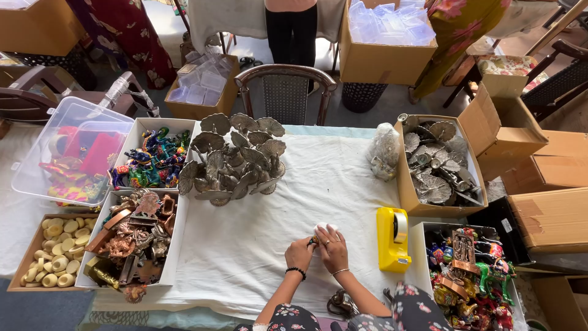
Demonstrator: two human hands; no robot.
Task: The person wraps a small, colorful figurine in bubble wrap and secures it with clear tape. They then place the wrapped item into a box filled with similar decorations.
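Both my hands meet over the white cloth (257, 233) near the table's front edge. My left hand (299, 253), with a dark bead bracelet on its wrist, pinches a small dark and gold item (313, 239). My right hand (332, 247), wearing a thin bangle, closes over the same item and a bit of white wrapping (323, 227) behind it. A yellow tape dispenser (392, 239) stands just right of my right hand. What exactly the small item is, I cannot make out.
Silver leaf-shaped metal stands (236, 159) are heaped at the back left of the cloth, more of them in a cardboard box (438, 162). Trays of coloured figurines (153, 160), brass pieces (131, 236) and pale discs (56, 251) lie left. A figurine box (468, 276) sits right; a chair (285, 92) and a person stand behind.
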